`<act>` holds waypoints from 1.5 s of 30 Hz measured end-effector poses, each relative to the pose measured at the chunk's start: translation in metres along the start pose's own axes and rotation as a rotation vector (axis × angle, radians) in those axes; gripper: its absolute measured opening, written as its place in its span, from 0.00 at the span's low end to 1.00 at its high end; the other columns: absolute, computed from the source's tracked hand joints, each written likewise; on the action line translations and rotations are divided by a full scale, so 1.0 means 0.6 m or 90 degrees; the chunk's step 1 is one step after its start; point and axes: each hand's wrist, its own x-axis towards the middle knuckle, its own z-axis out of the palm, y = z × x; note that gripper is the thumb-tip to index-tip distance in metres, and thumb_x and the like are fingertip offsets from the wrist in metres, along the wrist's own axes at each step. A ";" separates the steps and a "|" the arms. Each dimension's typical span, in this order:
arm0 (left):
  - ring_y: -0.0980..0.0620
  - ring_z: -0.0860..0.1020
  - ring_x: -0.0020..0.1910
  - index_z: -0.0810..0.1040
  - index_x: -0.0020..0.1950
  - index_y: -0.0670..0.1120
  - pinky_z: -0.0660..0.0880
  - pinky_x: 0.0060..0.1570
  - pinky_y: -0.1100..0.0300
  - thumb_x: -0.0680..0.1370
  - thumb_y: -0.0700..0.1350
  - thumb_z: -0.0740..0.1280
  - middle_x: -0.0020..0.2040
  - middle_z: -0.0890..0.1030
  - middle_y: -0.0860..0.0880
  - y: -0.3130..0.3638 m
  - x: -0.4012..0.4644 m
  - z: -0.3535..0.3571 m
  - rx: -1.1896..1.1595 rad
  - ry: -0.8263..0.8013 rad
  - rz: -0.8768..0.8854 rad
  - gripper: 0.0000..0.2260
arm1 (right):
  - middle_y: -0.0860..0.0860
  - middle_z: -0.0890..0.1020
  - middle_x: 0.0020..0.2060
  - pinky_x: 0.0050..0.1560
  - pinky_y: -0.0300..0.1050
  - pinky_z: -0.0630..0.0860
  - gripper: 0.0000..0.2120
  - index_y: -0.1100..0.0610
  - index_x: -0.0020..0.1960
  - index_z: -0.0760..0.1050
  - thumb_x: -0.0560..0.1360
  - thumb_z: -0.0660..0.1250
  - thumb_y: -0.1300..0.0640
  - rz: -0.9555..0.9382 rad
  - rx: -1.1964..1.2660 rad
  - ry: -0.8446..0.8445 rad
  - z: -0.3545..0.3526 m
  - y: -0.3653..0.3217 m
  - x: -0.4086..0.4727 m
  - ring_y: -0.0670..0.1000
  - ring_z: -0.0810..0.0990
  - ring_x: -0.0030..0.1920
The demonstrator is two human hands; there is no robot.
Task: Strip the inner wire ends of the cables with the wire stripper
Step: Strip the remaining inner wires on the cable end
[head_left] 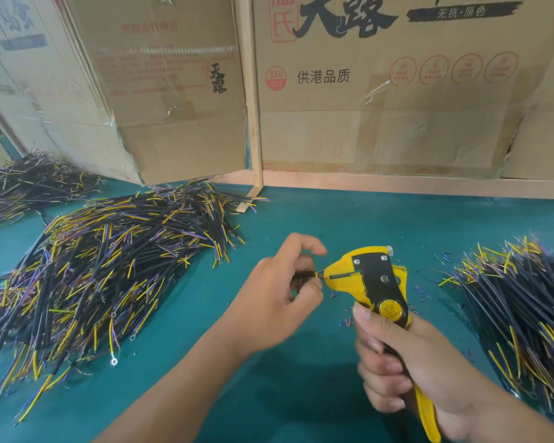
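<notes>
Head view: a person's two hands met over a green worktop (pixel 301 394), with heaps of cables on either side.
Step in hand: one cable end was being fed into the stripper's mouth; by my reading the cut had not yet been pulled through.
Left hand (pixel 279 295): fingers and thumb curled, pinching a black cable (pixel 303 275) just short of its end, a yellow inner wire (pixel 316 274) poking out at the tool's nose.
Right hand (pixel 406 362): wrapped around the handles of the yellow and black wire stripper (pixel 370 279), thumb lying up along the tool by its round adjusting knob.
Task's thing: the cable sat between the two hands, its tip touching or just inside the stripper's jaws; how deep it went could not be told.
Next move, as a judgement: squeeze the handles fully while the left hand kept the cable steady, then draw the cable clear and drop it.
Supply: large pile of cables (pixel 103 270) at left, a smaller heap (pixel 23 183) behind it.
Likely finished lot: pile at right (pixel 525 302), with snippets of insulation (pixel 346 321) scattered near the tool.
Writing: cardboard boxes (pixel 397 107) behind carried "天露", "供港品质", "无抗·原色", "温氏" and a red "360 PCS" roundel.
Knob label: too small to read.
</notes>
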 end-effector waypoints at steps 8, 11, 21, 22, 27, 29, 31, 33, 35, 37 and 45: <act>0.42 0.59 0.33 0.70 0.53 0.53 0.58 0.31 0.55 0.74 0.46 0.61 0.32 0.62 0.45 -0.008 0.008 -0.022 -0.176 0.082 -0.081 0.09 | 0.51 0.58 0.26 0.26 0.39 0.62 0.24 0.57 0.33 0.65 0.66 0.76 0.45 -0.029 0.029 0.035 -0.020 -0.020 0.000 0.48 0.56 0.22; 0.46 0.59 0.31 0.72 0.53 0.54 0.57 0.31 0.57 0.74 0.53 0.60 0.29 0.62 0.52 -0.009 0.005 -0.017 -0.173 0.083 -0.082 0.09 | 0.52 0.59 0.26 0.26 0.41 0.63 0.23 0.58 0.34 0.66 0.67 0.76 0.46 -0.018 0.042 0.010 -0.020 -0.018 0.001 0.49 0.58 0.22; 0.53 0.60 0.29 0.70 0.58 0.51 0.62 0.32 0.70 0.72 0.44 0.67 0.31 0.62 0.48 0.000 0.006 -0.013 -0.113 0.023 -0.059 0.16 | 0.63 0.76 0.37 0.45 0.61 0.78 0.20 0.65 0.47 0.79 0.68 0.77 0.49 0.038 0.038 -0.065 -0.023 0.001 0.016 0.61 0.77 0.36; 0.52 0.60 0.30 0.70 0.59 0.51 0.64 0.34 0.71 0.72 0.41 0.66 0.31 0.62 0.46 0.001 0.006 -0.012 -0.111 0.012 -0.058 0.17 | 0.63 0.76 0.38 0.45 0.61 0.78 0.20 0.65 0.47 0.79 0.67 0.77 0.49 0.038 0.036 -0.067 -0.024 0.000 0.016 0.61 0.77 0.37; 0.54 0.62 0.32 0.68 0.63 0.47 0.66 0.38 0.74 0.72 0.36 0.66 0.32 0.63 0.52 0.004 0.003 -0.009 -0.149 -0.041 -0.052 0.21 | 0.65 0.77 0.38 0.43 0.60 0.78 0.22 0.66 0.48 0.79 0.67 0.79 0.49 0.029 0.022 -0.099 -0.021 -0.003 0.011 0.62 0.78 0.37; 0.56 0.64 0.32 0.67 0.64 0.46 0.67 0.39 0.75 0.72 0.35 0.66 0.32 0.64 0.55 0.004 0.002 -0.009 -0.169 -0.061 -0.047 0.22 | 0.66 0.77 0.39 0.44 0.60 0.78 0.21 0.66 0.48 0.78 0.68 0.78 0.49 0.027 0.019 -0.113 -0.018 -0.004 0.008 0.62 0.78 0.38; 0.57 0.66 0.34 0.66 0.66 0.45 0.68 0.41 0.74 0.72 0.34 0.66 0.34 0.65 0.53 0.003 0.001 -0.008 -0.180 -0.076 -0.046 0.23 | 0.67 0.77 0.40 0.44 0.60 0.78 0.21 0.66 0.48 0.78 0.68 0.77 0.50 0.019 0.017 -0.123 -0.017 -0.004 0.005 0.62 0.78 0.38; 0.56 0.67 0.36 0.66 0.67 0.45 0.69 0.42 0.73 0.72 0.34 0.66 0.35 0.65 0.50 0.003 0.001 -0.007 -0.185 -0.087 -0.052 0.24 | 0.68 0.77 0.40 0.44 0.60 0.78 0.21 0.66 0.48 0.78 0.68 0.78 0.50 0.010 0.015 -0.130 -0.018 -0.005 0.004 0.62 0.78 0.38; 0.56 0.67 0.36 0.65 0.67 0.44 0.69 0.43 0.73 0.72 0.34 0.66 0.35 0.65 0.50 0.004 0.001 -0.007 -0.185 -0.094 -0.057 0.25 | 0.68 0.78 0.40 0.45 0.59 0.78 0.20 0.66 0.48 0.78 0.69 0.77 0.50 0.006 0.007 -0.136 -0.019 -0.006 0.003 0.62 0.79 0.38; 0.56 0.68 0.37 0.65 0.67 0.44 0.69 0.44 0.73 0.72 0.34 0.66 0.35 0.66 0.49 0.005 0.001 -0.006 -0.186 -0.096 -0.061 0.25 | 0.67 0.78 0.40 0.45 0.59 0.78 0.19 0.65 0.48 0.78 0.70 0.76 0.50 0.006 -0.008 -0.144 -0.020 -0.006 0.002 0.62 0.79 0.38; 0.56 0.71 0.37 0.64 0.68 0.43 0.69 0.46 0.71 0.72 0.33 0.65 0.39 0.75 0.39 0.006 0.000 -0.006 -0.178 -0.126 -0.075 0.26 | 0.65 0.79 0.40 0.45 0.56 0.78 0.20 0.64 0.48 0.77 0.71 0.76 0.48 0.002 -0.071 -0.165 -0.023 -0.003 0.004 0.62 0.78 0.39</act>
